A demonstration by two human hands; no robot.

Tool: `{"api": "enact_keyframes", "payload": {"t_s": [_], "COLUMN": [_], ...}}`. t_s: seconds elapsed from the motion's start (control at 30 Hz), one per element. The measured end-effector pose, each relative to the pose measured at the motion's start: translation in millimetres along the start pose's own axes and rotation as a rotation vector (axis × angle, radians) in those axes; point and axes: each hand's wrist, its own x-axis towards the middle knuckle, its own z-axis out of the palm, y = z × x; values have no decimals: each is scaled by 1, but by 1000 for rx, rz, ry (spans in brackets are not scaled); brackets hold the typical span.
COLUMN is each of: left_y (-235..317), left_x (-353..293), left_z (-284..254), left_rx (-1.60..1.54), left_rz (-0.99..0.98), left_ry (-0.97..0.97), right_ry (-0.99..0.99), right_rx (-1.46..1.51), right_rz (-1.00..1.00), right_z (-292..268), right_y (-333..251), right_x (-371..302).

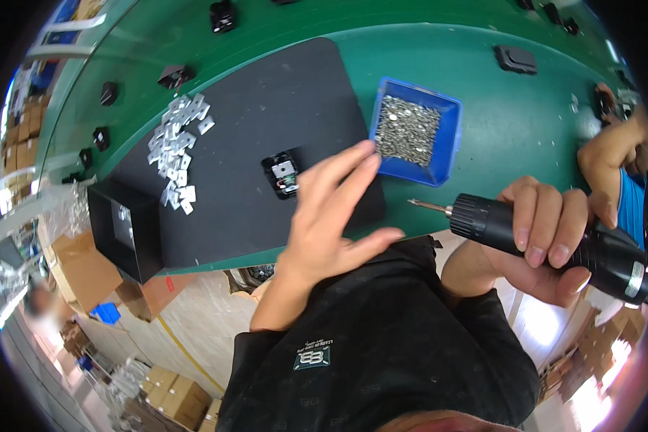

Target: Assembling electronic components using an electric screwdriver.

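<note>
My right hand (547,237) is wrapped round a black electric screwdriver (482,219), whose bit points left across the table's near edge. My left hand (335,212) reaches over the black mat with fingers stretched out, fingertips at the near left corner of a blue bin (450,147). Inside that bin lies a heap of small metal screws (408,129). Left of my left hand a small black housing (281,175) rests on the mat, with a metal plate and a bit of green circuit board in it. Part of its right side may be hidden by my hand.
A pile of flat metal plates (176,144) lies on the black mat (266,93). At the left stands an open black box (133,230). Black parts are scattered on the green table (475,108), one black case (516,60) among them. Another person's arm (612,151) shows at right.
</note>
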Motion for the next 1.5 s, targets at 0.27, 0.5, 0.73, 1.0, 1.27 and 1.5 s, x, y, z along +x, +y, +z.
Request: {"api": "enact_keyframes", "payload": {"t_s": [0.27,0.5,0.73,1.0,1.27,1.5], "left_y": [-43,-65,-31,-20,-19,-21], "left_x": [-32,-42,-27,-23,-20,-19], "left_z": [-77,-53,-36,-29,-27,-27], "left_rx": [527,351,163,75,33,32], "left_rz": [-280,-316,-157,-140,-138,-51], "left_ry": [-103,-159,-170,-132,-160,-154], "right_ry": [-45,-77,-60,-72,-60,-54], "right_rx": [-21,-11,-57,-102,-97,-109], "right_rz": [84,132,108,179,167,158], "right_z": [-1,12,30,33,33,31], "right_y": [4,18,39,47,50,53], "right_x": [-1,0,-10,-18,-20,-24]}}
